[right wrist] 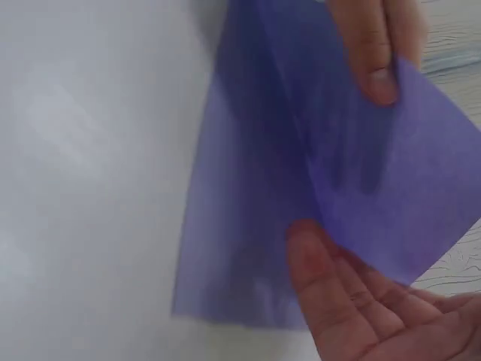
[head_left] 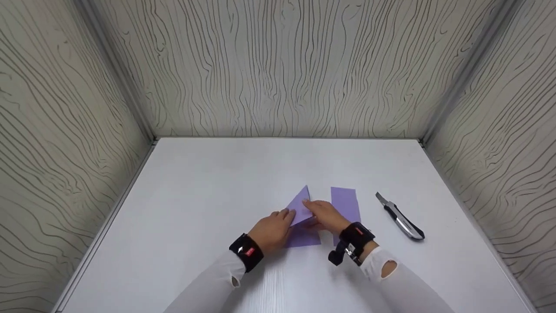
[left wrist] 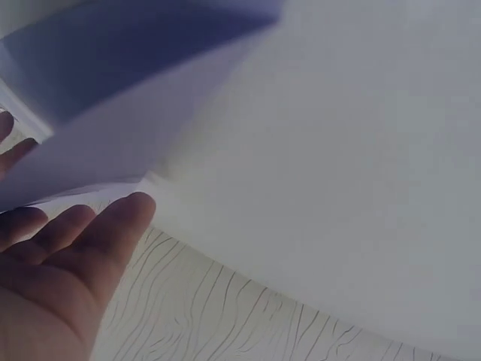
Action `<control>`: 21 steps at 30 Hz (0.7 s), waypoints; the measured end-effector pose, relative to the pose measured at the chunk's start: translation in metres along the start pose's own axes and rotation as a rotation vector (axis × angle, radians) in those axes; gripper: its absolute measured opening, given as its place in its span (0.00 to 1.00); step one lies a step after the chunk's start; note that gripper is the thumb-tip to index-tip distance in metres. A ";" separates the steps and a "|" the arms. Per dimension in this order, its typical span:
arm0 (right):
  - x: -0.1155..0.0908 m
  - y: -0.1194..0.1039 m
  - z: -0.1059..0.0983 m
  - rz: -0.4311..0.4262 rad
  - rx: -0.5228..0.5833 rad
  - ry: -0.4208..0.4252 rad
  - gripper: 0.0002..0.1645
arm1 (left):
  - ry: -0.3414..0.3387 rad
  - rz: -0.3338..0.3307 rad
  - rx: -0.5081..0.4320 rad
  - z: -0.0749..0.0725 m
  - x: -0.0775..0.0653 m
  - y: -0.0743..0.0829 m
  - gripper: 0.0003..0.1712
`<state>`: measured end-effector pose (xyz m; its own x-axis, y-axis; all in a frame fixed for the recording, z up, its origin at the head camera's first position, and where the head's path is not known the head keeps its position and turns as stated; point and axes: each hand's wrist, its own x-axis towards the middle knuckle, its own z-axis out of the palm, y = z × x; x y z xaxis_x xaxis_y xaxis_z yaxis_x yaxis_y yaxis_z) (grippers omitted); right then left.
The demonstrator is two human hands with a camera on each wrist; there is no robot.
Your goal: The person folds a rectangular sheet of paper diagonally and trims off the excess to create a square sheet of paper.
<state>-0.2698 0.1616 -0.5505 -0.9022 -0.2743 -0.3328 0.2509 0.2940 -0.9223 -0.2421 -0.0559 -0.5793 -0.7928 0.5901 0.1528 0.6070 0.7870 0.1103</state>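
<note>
A sheet of purple paper [head_left: 300, 213] is bent over on the white table, its flap raised to a point at the far side and its lower layer [right wrist: 225, 248] flat. The left hand [head_left: 273, 228] holds it at the left edge, fingertips on the flap. In the right wrist view the left fingers [right wrist: 376, 53] lie on the flap near its edge. The right hand [head_left: 325, 215] pinches the flap's right side, thumb on top and the other fingers beneath. The left wrist view shows the paper [left wrist: 143, 120] curving above the left hand [left wrist: 68, 263].
A second purple piece of paper [head_left: 345, 203] lies just right of the first, partly behind the right hand. Farther right is a utility knife [head_left: 402, 219] with its blade out, pointing away. Patterned panels [head_left: 278, 69] enclose the white table [head_left: 208, 174] at the back and sides.
</note>
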 end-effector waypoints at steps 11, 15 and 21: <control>0.005 0.006 0.000 0.032 0.136 -0.058 0.32 | -0.054 -0.009 -0.001 0.001 -0.003 0.008 0.39; 0.003 0.004 -0.004 0.039 0.120 0.007 0.35 | -0.077 -0.107 -0.245 -0.002 -0.003 -0.004 0.44; -0.003 -0.003 -0.010 0.036 0.130 0.066 0.33 | -0.012 -0.285 -0.611 -0.004 -0.003 -0.025 0.40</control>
<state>-0.2713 0.1701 -0.5445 -0.9119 -0.2039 -0.3563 0.3229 0.1799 -0.9292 -0.2545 -0.0782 -0.5790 -0.9250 0.3792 0.0247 0.2932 0.6708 0.6812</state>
